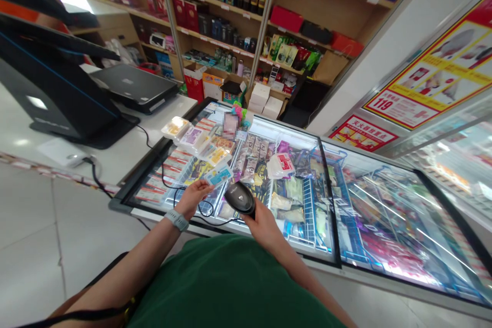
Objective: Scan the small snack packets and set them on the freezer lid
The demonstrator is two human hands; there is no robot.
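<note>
Just below frame centre, the left hand (194, 198) pinches a flat blue-and-white packet (220, 175); the right hand (263, 220) grips a rounded black handheld scanner (239, 198), over a glass-topped freezer (331, 223).

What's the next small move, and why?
Probably bring the scanner a touch closer to the blue pack: the right hand grips the scanner with its head beside the pack, and the left hand holds the pack by its near end. Whether a barcode faces the scanner isn't clear.

Scanner (239, 198) right of packet (220, 175), freezer (335, 241) beneath
</note>
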